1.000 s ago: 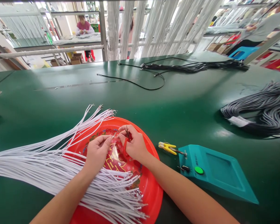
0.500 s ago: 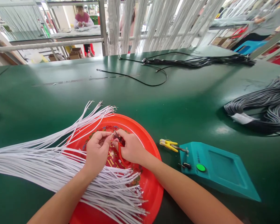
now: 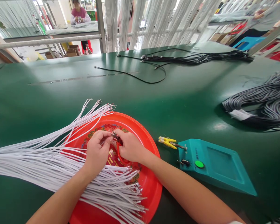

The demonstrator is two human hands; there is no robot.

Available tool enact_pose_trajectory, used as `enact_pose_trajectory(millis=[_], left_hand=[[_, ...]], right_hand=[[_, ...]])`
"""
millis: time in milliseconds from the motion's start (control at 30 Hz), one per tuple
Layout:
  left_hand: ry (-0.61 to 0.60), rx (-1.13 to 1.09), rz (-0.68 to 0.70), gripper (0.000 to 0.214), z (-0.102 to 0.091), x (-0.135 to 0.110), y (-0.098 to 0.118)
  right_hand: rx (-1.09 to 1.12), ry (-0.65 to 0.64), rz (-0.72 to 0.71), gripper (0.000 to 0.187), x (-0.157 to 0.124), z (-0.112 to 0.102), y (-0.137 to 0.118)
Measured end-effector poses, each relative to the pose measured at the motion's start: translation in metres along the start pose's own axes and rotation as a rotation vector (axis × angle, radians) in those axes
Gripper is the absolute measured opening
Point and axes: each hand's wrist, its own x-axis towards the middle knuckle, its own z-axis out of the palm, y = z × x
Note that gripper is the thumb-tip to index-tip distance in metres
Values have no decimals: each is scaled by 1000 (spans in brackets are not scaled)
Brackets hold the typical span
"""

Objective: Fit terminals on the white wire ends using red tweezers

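Observation:
Over the red plastic tray (image 3: 151, 193), my left hand (image 3: 95, 155) is closed in a pinch on the end of a white cable. Only a bit of that cable's tip shows between the fingers. My right hand (image 3: 133, 149) is wrapped round small red-handled cutters (image 3: 118, 151), whose dark jaws meet the cable end at the left fingertips. A thick bundle of white cables (image 3: 49, 165) runs in from the left, under my left forearm, and ends with metallic tips over the tray. Another strand group (image 3: 84, 121) fans out across the tray's far rim.
Right of the tray sits a teal device (image 3: 224, 166) with a green button and a yellow clip (image 3: 168, 142). Coiled grey cables (image 3: 266, 105) lie farther right, black cables (image 3: 198, 58) at the back. Beyond hang white cables (image 3: 151, 23); a person (image 3: 80, 15) works behind.
The view has shifted slightly, so the table and things on it appear a little higher and to the left. Both hands keep the same hold at the cable end, the cutters barely turned.

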Motion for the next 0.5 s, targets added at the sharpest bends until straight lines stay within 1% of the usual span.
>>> enact_pose_trajectory(millis=[133, 200, 267, 300, 333, 400, 433, 467, 500], left_hand=[[-5, 81, 91, 5, -2, 0, -1], [1, 95, 113, 6, -3, 0, 0], [17, 108, 122, 6, -3, -1, 2], [26, 117, 133, 6, -4, -2, 3], [35, 125, 149, 7, -4, -2, 5], [57, 135, 168, 8, -4, -2, 8], [74, 129, 157, 7, -3, -2, 9], [94, 114, 131, 7, -3, -1, 9], [115, 94, 96, 8, -3, -1, 9]], right_hand=[[19, -22, -19, 8, 0, -1, -1], [93, -30, -23, 5, 2, -2, -1], [219, -33, 5, 4, 5, -3, 1], [299, -7, 46, 3, 7, -4, 3], [386, 47, 104, 3, 9, -5, 5], [543, 234, 241, 2, 11, -5, 8], [598, 315, 277, 4, 12, -5, 8], [631, 343, 268, 5, 11, -4, 8], [642, 323, 234, 7, 11, -3, 8]])
